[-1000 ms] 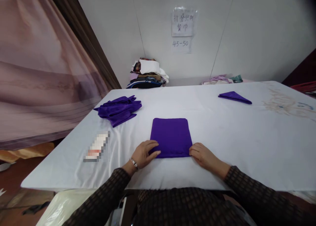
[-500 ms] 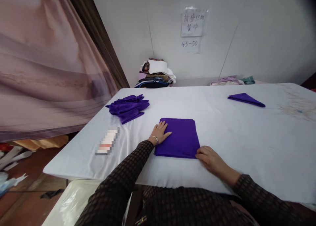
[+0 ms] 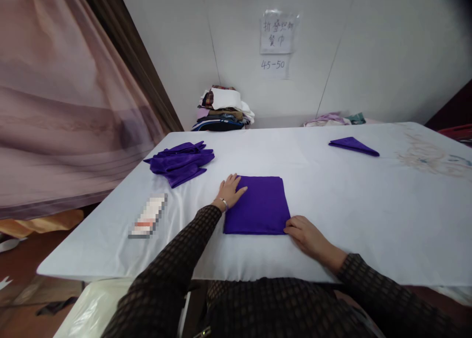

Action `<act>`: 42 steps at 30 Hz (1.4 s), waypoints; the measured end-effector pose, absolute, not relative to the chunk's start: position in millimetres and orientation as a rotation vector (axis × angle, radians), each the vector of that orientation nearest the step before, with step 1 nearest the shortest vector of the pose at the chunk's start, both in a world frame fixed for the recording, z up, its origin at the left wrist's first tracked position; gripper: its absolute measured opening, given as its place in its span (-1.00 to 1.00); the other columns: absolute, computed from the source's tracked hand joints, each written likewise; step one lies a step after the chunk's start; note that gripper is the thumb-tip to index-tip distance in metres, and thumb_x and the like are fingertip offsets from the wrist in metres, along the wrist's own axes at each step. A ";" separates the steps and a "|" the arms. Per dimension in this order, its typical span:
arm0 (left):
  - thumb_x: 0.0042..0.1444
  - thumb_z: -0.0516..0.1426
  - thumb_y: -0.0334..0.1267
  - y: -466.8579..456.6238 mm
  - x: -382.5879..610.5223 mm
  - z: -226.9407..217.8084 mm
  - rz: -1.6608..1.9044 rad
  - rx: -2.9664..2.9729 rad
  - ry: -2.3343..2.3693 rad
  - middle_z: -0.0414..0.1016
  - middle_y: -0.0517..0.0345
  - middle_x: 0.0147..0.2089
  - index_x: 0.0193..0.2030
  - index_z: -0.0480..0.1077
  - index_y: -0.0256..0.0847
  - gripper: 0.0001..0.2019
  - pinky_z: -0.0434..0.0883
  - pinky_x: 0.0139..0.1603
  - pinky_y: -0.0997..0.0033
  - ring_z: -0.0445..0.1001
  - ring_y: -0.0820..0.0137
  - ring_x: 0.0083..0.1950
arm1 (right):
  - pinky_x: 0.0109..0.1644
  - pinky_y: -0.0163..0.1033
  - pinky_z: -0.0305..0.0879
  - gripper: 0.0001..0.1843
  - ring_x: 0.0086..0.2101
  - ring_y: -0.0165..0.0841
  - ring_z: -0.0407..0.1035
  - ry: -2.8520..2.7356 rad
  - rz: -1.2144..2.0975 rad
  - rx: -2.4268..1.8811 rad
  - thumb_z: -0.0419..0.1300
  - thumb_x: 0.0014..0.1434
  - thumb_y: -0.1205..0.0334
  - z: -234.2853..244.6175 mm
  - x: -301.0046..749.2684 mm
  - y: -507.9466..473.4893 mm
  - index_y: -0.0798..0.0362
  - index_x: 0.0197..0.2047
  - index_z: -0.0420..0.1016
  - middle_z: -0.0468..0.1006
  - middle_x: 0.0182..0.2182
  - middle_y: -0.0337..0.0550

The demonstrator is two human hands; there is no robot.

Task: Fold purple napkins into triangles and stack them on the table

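A purple cloth folded into a square (image 3: 258, 205) lies flat on the white table (image 3: 332, 205) in front of me. My left hand (image 3: 230, 190) rests flat on the cloth's far left corner, fingers stretched out. My right hand (image 3: 304, 232) sits at the near right corner with its fingers curled against the cloth's edge; whether it pinches the cloth I cannot tell. A bracelet shows on my left wrist.
A heap of purple cloths (image 3: 180, 161) lies at the table's far left. One purple cloth folded into a triangle (image 3: 353, 145) lies at the far right. A small blurred packet (image 3: 148, 221) is near the left edge. Stacked fabrics (image 3: 222, 110) sit behind the table by the wall.
My left hand slid from the cloth's near left corner up along its left edge to the far left corner. The right hand stayed at the near right corner.
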State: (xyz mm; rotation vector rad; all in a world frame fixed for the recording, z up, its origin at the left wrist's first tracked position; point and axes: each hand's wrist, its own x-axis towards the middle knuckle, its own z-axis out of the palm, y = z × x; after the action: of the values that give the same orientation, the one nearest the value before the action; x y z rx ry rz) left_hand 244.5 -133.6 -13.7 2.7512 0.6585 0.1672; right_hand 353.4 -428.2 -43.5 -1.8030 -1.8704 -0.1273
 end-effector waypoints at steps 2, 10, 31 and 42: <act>0.20 -0.01 0.03 -161.7 226.6 -6.9 0.248 2.786 0.417 0.25 -0.06 0.27 0.20 0.23 -0.22 -0.49 0.08 0.28 0.11 0.15 0.22 0.30 | -0.15 -0.12 0.30 -0.69 -0.25 -0.26 0.34 -1.870 -0.142 -1.811 -0.02 0.19 0.48 -43.8 353.0 -427.9 0.04 -0.16 0.49 0.49 -0.28 -0.07; 0.24 0.01 -0.26 -241.4 186.4 -15.7 0.125 2.990 0.000 0.49 0.06 -0.06 -0.06 0.42 -0.14 -0.79 0.28 -0.04 0.22 0.38 0.27 -0.03 | -0.18 -0.13 0.26 -0.74 -0.27 -0.26 0.32 -1.895 -0.184 -1.871 -0.01 0.20 0.47 -38.6 348.7 -426.7 0.10 -0.18 0.48 0.50 -0.31 -0.05; 0.10 0.11 -0.38 -235.6 158.2 -33.5 0.433 2.953 -0.041 0.53 0.05 -0.05 -0.12 0.46 -0.17 -0.79 0.27 0.13 0.12 0.42 0.26 0.01 | -0.09 -0.16 0.25 -0.81 -0.17 -0.26 0.35 -1.999 0.189 -1.724 0.09 0.23 0.19 -15.3 305.8 -374.4 0.10 -0.14 0.39 0.51 -0.19 -0.05; 0.12 0.09 -0.35 -187.8 115.5 -42.7 0.605 2.793 0.213 0.50 0.10 0.06 -0.10 0.49 -0.04 -0.75 0.28 0.15 -0.05 0.37 0.20 0.15 | 0.18 0.06 0.12 -0.51 0.11 -0.17 0.22 -1.997 0.165 -1.687 0.08 0.07 0.36 -29.6 403.9 -379.3 0.07 0.11 0.38 0.39 0.10 0.05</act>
State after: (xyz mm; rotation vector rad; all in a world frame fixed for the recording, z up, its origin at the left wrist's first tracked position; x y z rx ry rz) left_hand 115.5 -187.8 -42.7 2.7929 0.2131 0.6048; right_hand 403.9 -379.3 -29.6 -1.6867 -1.9969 0.1647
